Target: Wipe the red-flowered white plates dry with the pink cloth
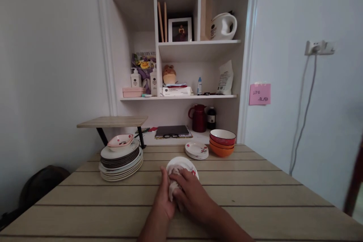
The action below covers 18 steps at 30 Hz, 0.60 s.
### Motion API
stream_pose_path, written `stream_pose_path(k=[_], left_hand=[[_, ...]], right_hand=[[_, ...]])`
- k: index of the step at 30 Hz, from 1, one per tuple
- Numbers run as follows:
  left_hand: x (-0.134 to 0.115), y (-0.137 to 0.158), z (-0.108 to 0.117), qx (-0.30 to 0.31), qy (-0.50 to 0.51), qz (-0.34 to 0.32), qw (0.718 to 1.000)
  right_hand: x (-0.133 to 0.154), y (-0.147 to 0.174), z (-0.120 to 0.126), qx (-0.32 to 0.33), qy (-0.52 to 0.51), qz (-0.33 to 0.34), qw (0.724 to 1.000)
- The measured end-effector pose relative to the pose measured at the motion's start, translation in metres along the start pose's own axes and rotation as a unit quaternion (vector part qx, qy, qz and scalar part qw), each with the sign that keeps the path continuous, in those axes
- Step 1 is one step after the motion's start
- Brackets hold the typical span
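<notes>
In the head view, a small white plate (pixel 181 161) with a red flower pattern is tilted up in front of me. My left hand (pixel 163 198) grips its left side, thumb up along the edge; the other fingers are hidden behind the plate and cloth. My right hand (pixel 194 193) is closed on a pale crumpled cloth (pixel 172 192) and presses it against the plate's face. Just beyond, several matching small plates (pixel 196 150) lie stacked on the table.
The slatted wooden table (pixel 249 193) bears a tall stack of plates (pixel 120 174) topped by a pink square bowl (pixel 120 140) at left. Nested orange and red bowls (pixel 222 145) stand at back right. Behind are a small riser (pixel 113 121), a dark red jug (pixel 199 119) and shelves (pixel 181 98).
</notes>
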<state>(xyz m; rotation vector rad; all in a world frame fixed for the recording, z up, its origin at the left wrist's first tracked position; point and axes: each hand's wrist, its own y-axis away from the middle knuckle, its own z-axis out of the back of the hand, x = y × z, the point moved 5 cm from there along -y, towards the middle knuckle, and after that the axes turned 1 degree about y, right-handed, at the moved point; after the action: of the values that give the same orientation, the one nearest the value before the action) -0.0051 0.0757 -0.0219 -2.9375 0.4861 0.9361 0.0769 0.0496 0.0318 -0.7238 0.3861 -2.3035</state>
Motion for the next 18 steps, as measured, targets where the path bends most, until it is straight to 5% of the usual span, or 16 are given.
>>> stream_pose_path(k=[5,11,18], left_hand=[[0.002,-0.006,-0.002,-0.013,0.017,-0.018,1.0],[0.002,-0.012,0.001,-0.018,0.04,-0.028,0.999],[-0.001,-0.008,0.007,-0.025,0.032,-0.03,0.999]], right_hand=[[-0.022,-0.021,0.005,-0.037,0.088,-0.08,0.992],[-0.051,-0.011,0.015,-0.056,0.04,-0.124,0.99],[-0.013,0.006,0.0,-0.01,-0.043,-0.053,0.998]])
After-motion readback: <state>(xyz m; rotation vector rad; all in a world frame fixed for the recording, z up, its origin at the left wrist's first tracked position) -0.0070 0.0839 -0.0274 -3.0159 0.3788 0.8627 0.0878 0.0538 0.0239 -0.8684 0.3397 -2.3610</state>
